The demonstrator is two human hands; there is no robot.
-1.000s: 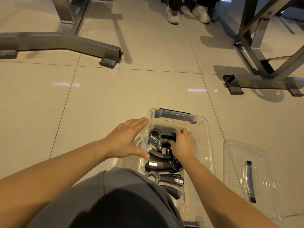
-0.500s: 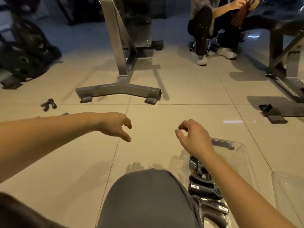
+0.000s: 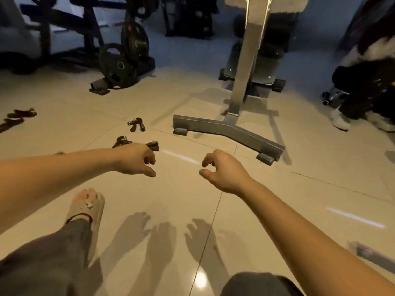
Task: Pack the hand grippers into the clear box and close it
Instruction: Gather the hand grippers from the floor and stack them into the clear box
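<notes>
Far left on the tile floor (image 3: 277, 210): dark strap-like items (image 3: 18, 118), blurred, can't identify them.

Left-centre: one hand gripper (image 3: 136, 124) lies alone on the tile, well beyond my reach. A second hand gripper (image 3: 122, 141) sits nearer, just behind my left hand (image 3: 136, 160), partly hidden by it. A dark handle end (image 3: 153, 145) pokes out past the knuckles; I can't tell whether it belongs to that second gripper or to another one.

Left hand hovers above the floor, fingers loosely curled and a little apart, holding nothing. My sandalled foot (image 3: 86, 207) is planted below it.

Centre-right: right hand (image 3: 224, 170), also empty, thumb and fingers curved with a gap between them, well apart from any gripper.

Right: grey steel rack base (image 3: 226, 129). Another person's shoes (image 3: 339, 119) at the far edge.

The clear box is not in view.

Handling judgement: these look like rigid plastic handles joined by a steel coil spring, so light, stiff and not fragile, and the grips are probably rubbery rather than slick. I'd pinch across one handle or scoop both handles together; squeezing hard only fights the spring. The splayed shape may snag on other grippers when laid in the box.
</notes>
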